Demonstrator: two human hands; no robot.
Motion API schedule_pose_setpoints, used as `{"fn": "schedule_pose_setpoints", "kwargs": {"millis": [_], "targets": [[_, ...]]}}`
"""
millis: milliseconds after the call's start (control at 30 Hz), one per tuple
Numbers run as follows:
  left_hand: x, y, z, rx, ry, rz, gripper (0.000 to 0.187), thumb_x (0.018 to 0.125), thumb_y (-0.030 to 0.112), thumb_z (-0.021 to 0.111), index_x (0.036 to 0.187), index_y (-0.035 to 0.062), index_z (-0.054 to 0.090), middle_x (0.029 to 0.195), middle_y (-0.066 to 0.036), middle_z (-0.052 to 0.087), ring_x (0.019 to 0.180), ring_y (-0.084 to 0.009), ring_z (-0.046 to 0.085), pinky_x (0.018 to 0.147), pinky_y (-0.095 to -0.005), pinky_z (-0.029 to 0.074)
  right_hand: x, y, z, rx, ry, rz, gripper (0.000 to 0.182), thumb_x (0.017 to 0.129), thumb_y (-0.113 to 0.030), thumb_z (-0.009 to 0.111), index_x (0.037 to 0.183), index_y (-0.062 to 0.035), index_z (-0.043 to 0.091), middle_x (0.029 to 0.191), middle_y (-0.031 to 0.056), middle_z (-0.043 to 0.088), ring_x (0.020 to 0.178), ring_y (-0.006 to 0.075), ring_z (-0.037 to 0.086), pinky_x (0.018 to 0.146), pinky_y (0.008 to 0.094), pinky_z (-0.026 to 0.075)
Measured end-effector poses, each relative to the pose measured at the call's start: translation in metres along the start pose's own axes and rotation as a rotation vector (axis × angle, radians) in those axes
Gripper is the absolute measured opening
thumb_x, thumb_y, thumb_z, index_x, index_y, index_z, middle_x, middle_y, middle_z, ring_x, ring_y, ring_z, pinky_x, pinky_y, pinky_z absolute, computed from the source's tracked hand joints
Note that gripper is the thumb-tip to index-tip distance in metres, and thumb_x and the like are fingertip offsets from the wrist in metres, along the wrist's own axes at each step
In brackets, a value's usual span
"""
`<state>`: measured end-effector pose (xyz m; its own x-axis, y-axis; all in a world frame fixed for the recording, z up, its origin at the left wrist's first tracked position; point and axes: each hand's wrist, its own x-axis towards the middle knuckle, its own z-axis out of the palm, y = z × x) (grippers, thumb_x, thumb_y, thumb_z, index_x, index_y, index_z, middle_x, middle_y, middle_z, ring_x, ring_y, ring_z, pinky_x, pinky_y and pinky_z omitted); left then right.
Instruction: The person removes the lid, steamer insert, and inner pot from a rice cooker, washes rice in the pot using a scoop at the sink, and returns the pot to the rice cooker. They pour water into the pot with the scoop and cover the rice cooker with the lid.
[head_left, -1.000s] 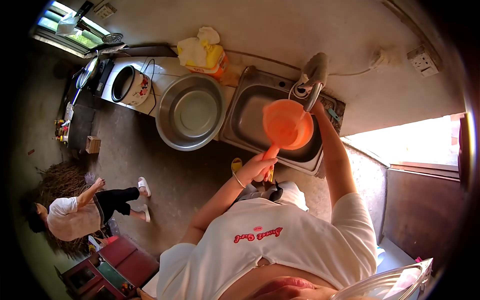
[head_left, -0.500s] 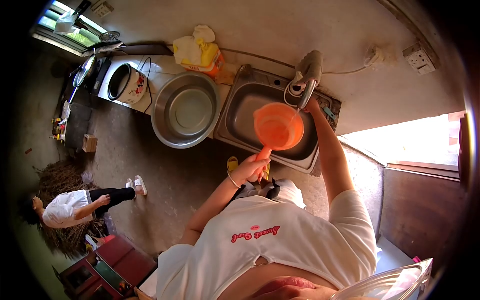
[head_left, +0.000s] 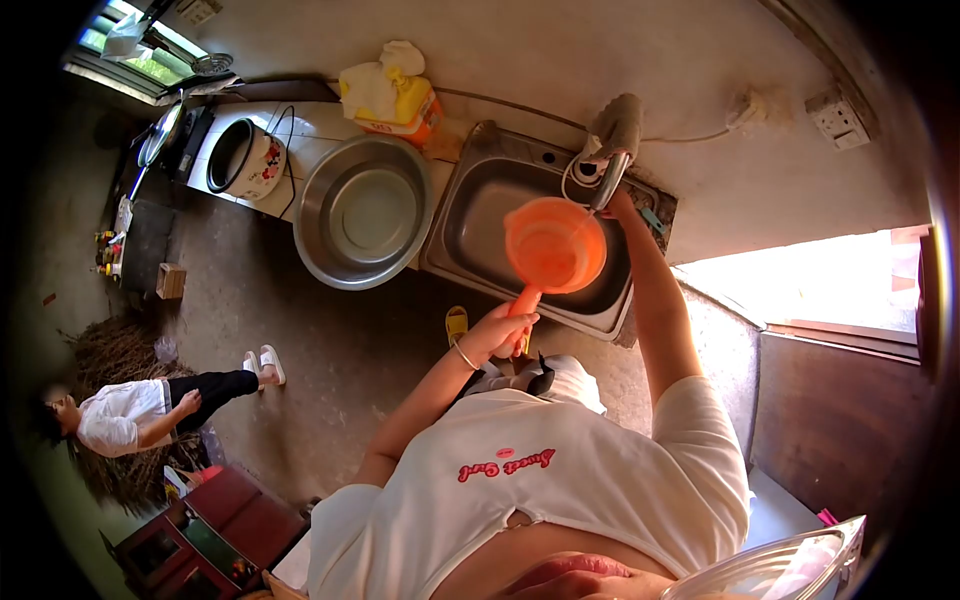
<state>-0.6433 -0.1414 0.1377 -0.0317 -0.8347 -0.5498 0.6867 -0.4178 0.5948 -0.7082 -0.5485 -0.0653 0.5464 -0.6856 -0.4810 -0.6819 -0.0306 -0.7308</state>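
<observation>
An orange plastic water dipper (head_left: 556, 246) is held out level over the steel sink (head_left: 480, 215). My left hand (head_left: 503, 331) is closed around its handle. The bowl of the dipper sits under the spout of the metal faucet (head_left: 614, 175), and a faint stream of water seems to fall into it. My right hand (head_left: 622, 204) reaches up beside the faucet at the sink's back right corner. Its fingers are hidden behind the spout, so their grip does not show. A cloth (head_left: 618, 125) is wrapped around the faucet's upper part.
Left of the sink stands a large metal basin (head_left: 315, 235), with a yellow-and-orange container (head_left: 410, 108) behind it. Farther left is a flowered pot (head_left: 262, 168) with a cord. A person (head_left: 130, 415) in a white top stands near a pile of brushwood (head_left: 120, 350).
The view has shifted slightly, so the surroundings sit a little farther left. Both hands and the dipper keep nearly the same places at the faucet.
</observation>
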Motion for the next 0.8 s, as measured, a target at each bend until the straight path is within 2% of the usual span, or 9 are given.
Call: {"fn": "schedule_pose_setpoints", "kwargs": {"millis": [100, 167, 200, 300, 367, 567, 600, 700, 800], "targets": [[0.005, -0.007, -0.004, -0.045, 0.006, 0.015, 0.024, 0.085, 0.018, 0.059, 0.101, 0.0044, 0.049, 0.072, -0.003, 0.050, 0.047, -0.0126, 0.052, 0.041, -0.0253, 0.043, -0.021, -0.022, -0.011, 0.321, 0.034, 0.163, 0.030, 0.091, -0.028, 0.049, 0.078, -0.0023, 0.058, 0.059, 0.0038, 0.056, 0.048, 0.0154, 0.055, 0.043, 0.0280, 0.046], [0.004, -0.005, -0.005, -0.034, 0.010, 0.025, 0.024, 0.084, 0.018, 0.059, 0.102, 0.0043, 0.049, 0.072, -0.003, 0.050, 0.048, -0.0126, 0.052, 0.041, -0.0256, 0.043, -0.032, -0.030, -0.032, 0.593, -0.294, 0.167, 0.031, 0.091, -0.031, 0.048, 0.073, -0.0074, 0.057, 0.053, -0.0022, 0.047, 0.042, 0.0093, 0.043, 0.038, 0.0225, 0.036], [0.004, -0.004, -0.005, -0.025, 0.013, 0.025, 0.025, 0.084, 0.018, 0.059, 0.103, 0.0042, 0.049, 0.072, -0.003, 0.050, 0.049, -0.0126, 0.052, 0.042, -0.0258, 0.044, -0.053, -0.052, -0.034, 0.625, -0.205, 0.220, 0.034, 0.092, -0.035, 0.046, 0.070, -0.0098, 0.054, 0.050, -0.0054, 0.040, 0.040, 0.0056, 0.033, 0.037, 0.0191, 0.028], [0.006, -0.009, -0.011, -0.038, -0.016, 0.027, 0.035, 0.085, 0.019, 0.059, 0.114, 0.0056, 0.047, 0.075, -0.002, 0.051, 0.048, -0.0093, 0.050, 0.041, -0.0221, 0.043, -0.051, -0.054, -0.041, 0.656, -0.215, 0.228, 0.036, 0.093, -0.037, 0.045, 0.071, -0.0094, 0.054, 0.050, -0.0062, 0.041, 0.041, 0.0041, 0.035, 0.038, 0.0180, 0.029], [0.006, -0.007, -0.012, -0.045, -0.006, 0.023, 0.035, 0.085, 0.018, 0.059, 0.115, 0.0057, 0.046, 0.075, -0.002, 0.051, 0.048, -0.0095, 0.050, 0.041, -0.0221, 0.043, -0.056, -0.052, -0.038, 0.657, -0.246, 0.205, 0.036, 0.093, -0.039, 0.044, 0.074, -0.0100, 0.055, 0.052, -0.0053, 0.044, 0.043, 0.0043, 0.038, 0.039, 0.0175, 0.032], [-0.005, 0.003, -0.021, -0.095, 0.018, 0.069, 0.036, 0.085, 0.019, 0.059, 0.115, 0.0064, 0.045, 0.074, -0.002, 0.051, 0.048, -0.0099, 0.050, 0.041, -0.0221, 0.043, -0.057, -0.023, -0.005, 0.840, 0.051, 0.116, 0.035, 0.090, -0.044, 0.047, 0.088, -0.0107, 0.056, 0.063, -0.0006, 0.054, 0.052, 0.0099, 0.050, 0.047, 0.0202, 0.042], [-0.011, 0.008, -0.021, -0.105, 0.024, 0.088, 0.035, 0.085, 0.020, 0.059, 0.114, 0.0065, 0.046, 0.074, -0.002, 0.051, 0.049, -0.0100, 0.050, 0.041, -0.0223, 0.042, -0.061, -0.014, -0.003, 0.959, -0.048, 0.059, 0.031, 0.090, -0.041, 0.050, 0.091, -0.0108, 0.057, 0.066, 0.0001, 0.056, 0.053, 0.0115, 0.051, 0.046, 0.0207, 0.041], [-0.047, 0.038, -0.013, -0.169, 0.131, 0.128, 0.021, 0.084, 0.019, 0.059, 0.094, 0.0046, 0.048, 0.072, -0.004, 0.052, 0.047, -0.0124, 0.051, 0.040, -0.0253, 0.042, -0.099, -0.009, 0.022, 0.988, 0.053, 0.117, 0.023, 0.090, -0.031, 0.050, 0.082, -0.0109, 0.057, 0.064, -0.0013, 0.053, 0.050, 0.0092, 0.048, 0.043, 0.0207, 0.037], [-0.078, 0.047, -0.037, -0.194, 0.246, 0.173, 0.031, 0.084, 0.020, 0.060, 0.109, 0.0057, 0.048, 0.075, -0.003, 0.051, 0.051, -0.0105, 0.051, 0.042, -0.0237, 0.043, -0.138, 0.011, 0.049, 0.834, -0.007, 0.130, 0.025, 0.090, -0.031, 0.050, 0.074, -0.0136, 0.056, 0.057, -0.0022, 0.049, 0.045, 0.0088, 0.046, 0.037, 0.0196, 0.032]]}}
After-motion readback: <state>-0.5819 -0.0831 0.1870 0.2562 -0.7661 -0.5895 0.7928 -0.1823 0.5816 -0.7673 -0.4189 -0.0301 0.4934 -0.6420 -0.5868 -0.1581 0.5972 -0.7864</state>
